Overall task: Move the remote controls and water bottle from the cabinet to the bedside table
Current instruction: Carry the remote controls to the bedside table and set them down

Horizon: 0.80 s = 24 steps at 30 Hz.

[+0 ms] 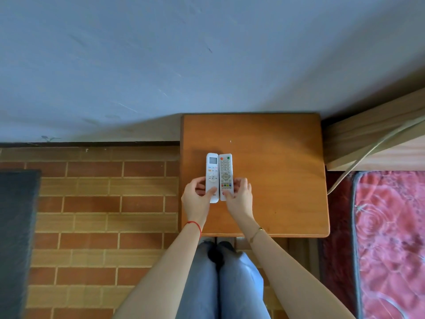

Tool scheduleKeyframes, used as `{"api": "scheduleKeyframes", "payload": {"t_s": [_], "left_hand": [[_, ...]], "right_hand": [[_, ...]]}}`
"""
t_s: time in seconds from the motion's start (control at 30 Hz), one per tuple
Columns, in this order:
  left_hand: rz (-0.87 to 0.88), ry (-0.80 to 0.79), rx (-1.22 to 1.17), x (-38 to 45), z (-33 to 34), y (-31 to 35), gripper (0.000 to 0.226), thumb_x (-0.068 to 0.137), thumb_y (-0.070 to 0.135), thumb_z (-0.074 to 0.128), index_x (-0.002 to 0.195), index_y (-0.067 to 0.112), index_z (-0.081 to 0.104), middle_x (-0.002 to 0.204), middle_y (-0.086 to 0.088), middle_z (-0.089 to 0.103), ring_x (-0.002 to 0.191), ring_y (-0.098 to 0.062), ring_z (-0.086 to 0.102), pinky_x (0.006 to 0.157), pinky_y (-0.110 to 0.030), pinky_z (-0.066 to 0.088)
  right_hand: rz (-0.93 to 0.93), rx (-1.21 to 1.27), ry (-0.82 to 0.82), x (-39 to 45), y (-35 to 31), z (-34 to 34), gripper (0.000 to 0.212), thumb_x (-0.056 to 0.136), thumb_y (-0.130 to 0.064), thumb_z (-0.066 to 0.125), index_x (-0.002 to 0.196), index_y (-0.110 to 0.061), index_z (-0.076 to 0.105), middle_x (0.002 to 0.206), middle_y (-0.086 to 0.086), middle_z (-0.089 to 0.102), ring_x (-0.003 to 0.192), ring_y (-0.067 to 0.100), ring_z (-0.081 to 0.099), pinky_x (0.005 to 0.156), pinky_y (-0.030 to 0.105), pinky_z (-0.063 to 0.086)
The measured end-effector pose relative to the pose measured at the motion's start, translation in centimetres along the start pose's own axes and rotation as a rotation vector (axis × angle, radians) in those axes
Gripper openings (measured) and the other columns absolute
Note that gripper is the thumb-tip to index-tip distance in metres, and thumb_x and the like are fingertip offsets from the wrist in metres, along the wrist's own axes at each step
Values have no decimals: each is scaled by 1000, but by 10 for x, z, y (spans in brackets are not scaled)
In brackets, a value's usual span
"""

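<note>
Two white remote controls lie side by side over the wooden bedside table [276, 157]. The left one, an air-conditioner remote [212, 168] with a small screen, is gripped at its near end by my left hand [197, 199]. The right one, a TV remote [225, 169] with coloured buttons, is gripped at its near end by my right hand [238, 196]. Both remotes point away from me and touch along their long sides. No water bottle or cabinet is in view.
A blue-grey wall [161, 65] stands right behind the table. A bed with a red patterned mattress [391, 238] and wooden headboard [372, 139] is on the right, with a cable hanging beside it. A dark mat [16, 226] lies at far left on the brick-pattern floor.
</note>
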<state>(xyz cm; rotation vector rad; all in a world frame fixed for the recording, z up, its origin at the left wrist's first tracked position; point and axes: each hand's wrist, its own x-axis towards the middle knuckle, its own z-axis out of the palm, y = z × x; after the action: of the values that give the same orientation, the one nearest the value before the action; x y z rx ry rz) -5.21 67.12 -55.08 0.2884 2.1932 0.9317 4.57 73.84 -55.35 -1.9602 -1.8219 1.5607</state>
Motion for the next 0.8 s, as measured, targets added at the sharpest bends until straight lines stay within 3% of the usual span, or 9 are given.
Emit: {"api": "scheduleKeyframes", "payload": {"t_s": [0.1, 0.2, 0.37, 0.53, 0.67, 0.8], "left_hand": [[32, -2, 47, 1, -1, -4, 37, 80, 27, 77, 114, 21, 65, 100, 7, 66, 86, -5, 61, 61, -6, 48], [36, -9, 68, 1, 0, -8, 38, 80, 25, 77, 116, 20, 65, 98, 5, 66, 88, -9, 62, 63, -9, 47], [31, -24, 65, -2, -1, -12, 49, 81, 23, 76, 126, 20, 60, 104, 3, 68, 86, -8, 65, 68, -15, 54], [85, -67, 135, -11, -9, -11, 51, 84, 21, 73, 132, 16, 56, 118, -2, 67, 92, -8, 63, 67, -9, 49], [76, -93, 232, -26, -26, 2, 55, 87, 23, 69, 138, 16, 50, 133, -4, 60, 113, -18, 61, 89, -30, 52], [107, -87, 313, -49, -57, 26, 48, 90, 26, 65, 136, 19, 52, 138, -4, 56, 126, -21, 54, 103, -41, 48]], "right_hand": [[-32, -56, 7, 1, 5, 2, 26, 89, -5, 58, 110, -12, 46, 116, 6, 49, 105, 21, 52, 77, 24, 51], [-64, -118, 3, 1, 8, 5, 22, 89, -7, 57, 108, -12, 47, 114, 7, 53, 110, 23, 48, 89, 37, 49], [-97, -145, 6, -2, 7, 5, 27, 89, -8, 57, 114, -10, 47, 118, 8, 55, 112, 25, 49, 91, 41, 50], [-96, -215, -12, -8, 3, -1, 38, 91, -13, 58, 127, -10, 47, 125, 10, 53, 119, 27, 47, 95, 39, 48], [-80, -302, -53, -21, -10, -18, 49, 93, -23, 59, 137, -9, 43, 133, 11, 49, 127, 28, 41, 103, 38, 40], [-116, -373, -57, -44, -34, -49, 53, 94, -26, 57, 141, -9, 40, 139, 12, 47, 130, 29, 39, 104, 39, 38]]}}
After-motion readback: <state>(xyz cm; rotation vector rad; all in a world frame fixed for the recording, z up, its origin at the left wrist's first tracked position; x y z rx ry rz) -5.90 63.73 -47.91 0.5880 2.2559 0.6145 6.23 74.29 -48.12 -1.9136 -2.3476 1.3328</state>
